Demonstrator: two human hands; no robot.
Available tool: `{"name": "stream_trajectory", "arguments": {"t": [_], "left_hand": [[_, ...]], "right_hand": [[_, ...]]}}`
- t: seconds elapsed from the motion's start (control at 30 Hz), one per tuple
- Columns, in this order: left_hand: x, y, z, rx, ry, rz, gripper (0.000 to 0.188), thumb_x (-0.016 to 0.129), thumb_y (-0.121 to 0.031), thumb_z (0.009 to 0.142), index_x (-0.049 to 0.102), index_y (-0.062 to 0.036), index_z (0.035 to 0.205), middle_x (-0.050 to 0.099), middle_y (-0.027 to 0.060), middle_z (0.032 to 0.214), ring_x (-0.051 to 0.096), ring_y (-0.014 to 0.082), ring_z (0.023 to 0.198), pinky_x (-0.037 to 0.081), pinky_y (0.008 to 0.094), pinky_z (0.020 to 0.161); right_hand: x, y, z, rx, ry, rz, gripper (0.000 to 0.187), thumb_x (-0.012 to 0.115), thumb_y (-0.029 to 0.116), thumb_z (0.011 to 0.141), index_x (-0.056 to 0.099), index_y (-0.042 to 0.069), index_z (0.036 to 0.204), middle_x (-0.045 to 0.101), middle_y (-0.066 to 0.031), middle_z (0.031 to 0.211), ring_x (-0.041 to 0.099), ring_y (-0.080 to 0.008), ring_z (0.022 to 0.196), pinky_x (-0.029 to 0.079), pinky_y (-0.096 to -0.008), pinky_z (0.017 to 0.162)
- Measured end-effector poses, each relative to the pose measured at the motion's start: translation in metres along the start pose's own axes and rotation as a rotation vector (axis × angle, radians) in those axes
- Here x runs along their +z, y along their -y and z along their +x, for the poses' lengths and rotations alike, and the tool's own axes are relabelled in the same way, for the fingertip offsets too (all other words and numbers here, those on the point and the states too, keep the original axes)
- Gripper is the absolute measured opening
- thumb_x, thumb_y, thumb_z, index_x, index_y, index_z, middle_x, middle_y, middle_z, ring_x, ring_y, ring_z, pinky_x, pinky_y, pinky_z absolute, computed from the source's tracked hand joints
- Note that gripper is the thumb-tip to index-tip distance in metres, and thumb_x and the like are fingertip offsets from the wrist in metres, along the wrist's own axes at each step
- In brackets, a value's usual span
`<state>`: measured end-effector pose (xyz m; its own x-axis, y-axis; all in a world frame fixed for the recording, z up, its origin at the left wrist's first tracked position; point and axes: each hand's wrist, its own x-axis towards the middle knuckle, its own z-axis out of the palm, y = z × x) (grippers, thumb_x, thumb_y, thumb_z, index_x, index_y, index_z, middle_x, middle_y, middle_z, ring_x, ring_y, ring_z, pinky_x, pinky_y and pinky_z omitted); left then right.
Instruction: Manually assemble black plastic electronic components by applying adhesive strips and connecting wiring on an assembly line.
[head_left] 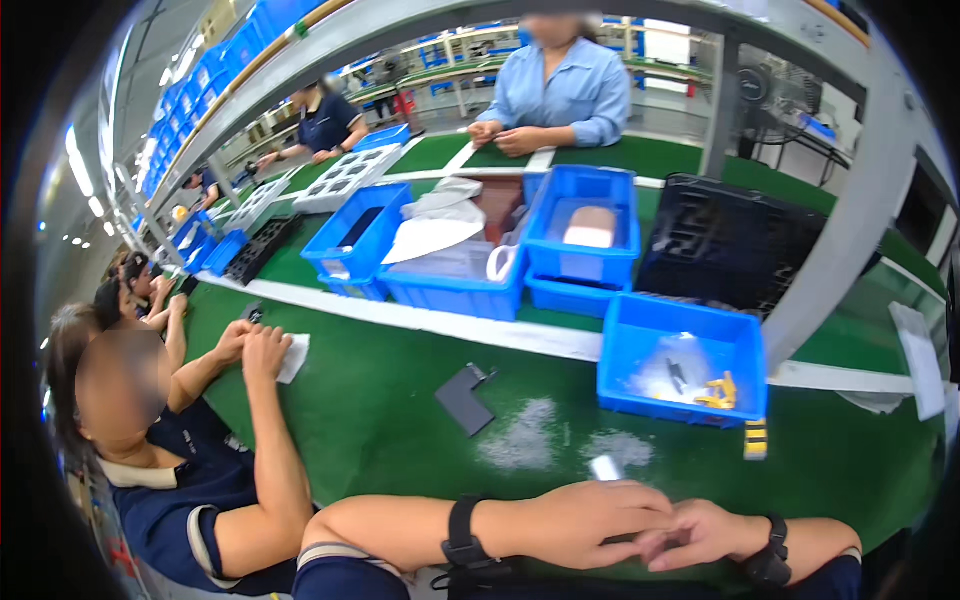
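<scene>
My left hand (590,515) and my right hand (705,535) meet low in the view, at the near edge of the green table (370,400). Bent fingers of the left lie over those of the right. Both hands are closed together, and whatever may be between the fingertips is hidden. Just beyond the left hand lies a small shiny white piece (605,467). Two patches of small clear-grey bits (525,435) are spread farther out. A dark grey L-shaped flat part (465,400) rests to their left.
A blue bin (610,395) holds a clear bag and yellow pieces; a yellow-and-black piece (756,440) lies by it. Blue bins (455,295), a black tray (700,240) and a metal post (860,200) stand behind. A co-worker (200,480) sits close on my left; another (560,90) is across the table.
</scene>
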<state>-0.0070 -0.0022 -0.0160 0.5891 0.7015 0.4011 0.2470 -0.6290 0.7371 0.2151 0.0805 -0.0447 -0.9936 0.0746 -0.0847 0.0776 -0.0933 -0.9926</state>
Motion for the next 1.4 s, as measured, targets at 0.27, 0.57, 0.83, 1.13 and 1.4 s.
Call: {"name": "stream_trajectory", "arguments": {"t": [0.27,0.57,0.83,1.13,1.4], "left_hand": [[0.004,0.001,-0.005,0.011,-0.036,0.090,0.035,0.061,-0.010,0.082,0.056,-0.0079,0.117,0.053,0.0088,0.116,0.057,0.0266,0.099,0.050,0.0346,0.081],[0.008,0.004,-0.005,0.029,-0.074,0.052,0.037,0.061,-0.005,0.080,0.055,-0.0054,0.117,0.054,0.0101,0.114,0.057,0.0264,0.099,0.051,0.0345,0.079],[0.003,-0.002,-0.005,0.006,-0.054,0.001,0.043,0.061,-0.005,0.079,0.053,-0.0065,0.121,0.052,0.0113,0.116,0.057,0.0282,0.097,0.051,0.0352,0.077],[-0.014,0.005,-0.005,-0.151,-0.449,-0.475,0.071,0.061,-0.013,0.086,0.020,-0.0036,0.143,0.027,0.0138,0.145,0.045,0.0235,0.123,0.041,0.0373,0.096],[0.001,-0.001,-0.006,-0.043,0.051,-0.275,0.065,0.065,-0.021,0.082,0.035,-0.0035,0.137,0.038,0.0147,0.140,0.040,0.0335,0.126,0.039,0.0416,0.099]], "right_hand": [[0.009,-0.004,0.002,-0.058,-0.033,-0.017,0.034,0.069,0.008,0.082,0.061,0.004,0.114,0.061,-0.0008,0.086,0.055,-0.0071,0.077,0.046,-0.0222,0.066],[0.004,0.004,0.005,-0.093,0.001,-0.180,0.035,0.071,0.011,0.080,0.061,0.008,0.113,0.062,0.0003,0.080,0.056,-0.0098,0.068,0.046,-0.0242,0.060],[0.002,0.000,0.002,-0.079,0.057,-0.112,0.030,0.069,0.008,0.082,0.061,0.006,0.111,0.062,0.0000,0.082,0.057,-0.0087,0.070,0.046,-0.0223,0.062],[-0.006,0.021,0.001,-0.044,0.128,0.629,0.059,0.063,0.002,0.084,0.038,0.002,0.137,0.061,-0.0126,0.095,0.058,-0.0189,0.087,0.046,-0.0304,0.078],[-0.009,0.014,0.012,-0.084,0.378,0.166,0.031,0.066,0.000,0.082,0.060,-0.004,0.112,0.061,-0.0122,0.103,0.059,-0.0202,0.090,0.048,-0.0304,0.082]]}}
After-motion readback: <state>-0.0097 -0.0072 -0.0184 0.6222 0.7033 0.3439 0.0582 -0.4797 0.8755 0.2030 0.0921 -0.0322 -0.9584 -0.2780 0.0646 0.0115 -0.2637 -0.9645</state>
